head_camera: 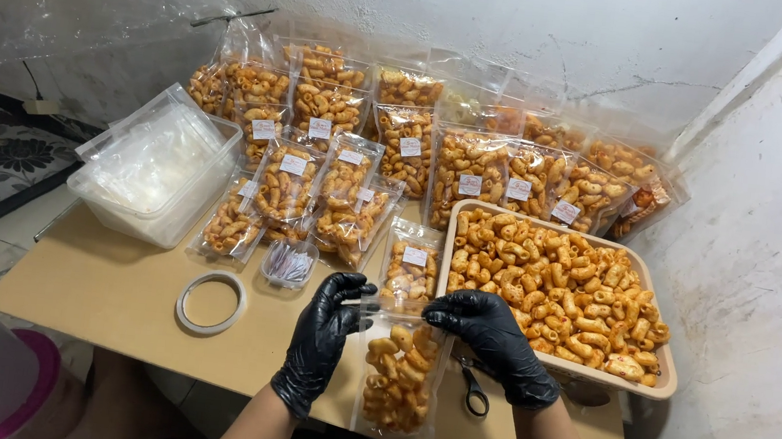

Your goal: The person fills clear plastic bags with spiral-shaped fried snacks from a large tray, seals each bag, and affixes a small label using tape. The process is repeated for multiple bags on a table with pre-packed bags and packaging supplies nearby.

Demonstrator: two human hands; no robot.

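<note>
both hands in black gloves are pinching the top edge of a clear snack pouch (401, 373), left hand (323, 334) at the left corner, right hand (491, 342) at the right, each clenched on the strip, likely pressing the seal. the pouch is hanging upright over the near edge of the surface (109, 285), filled with orange curled snacks, so the contents are settling low, clear of the top. tray of loose snacks (649, 381) is sitting just right of the hands, in easy reach. scissors (473, 391) are lying under the right wrist. filled labelled pouches (355, 186) are leaning in rows against the wall. tub of empty pouches (156, 168) far left, tape roll (211, 302) and small cup of sachets (289, 263) between.
</note>
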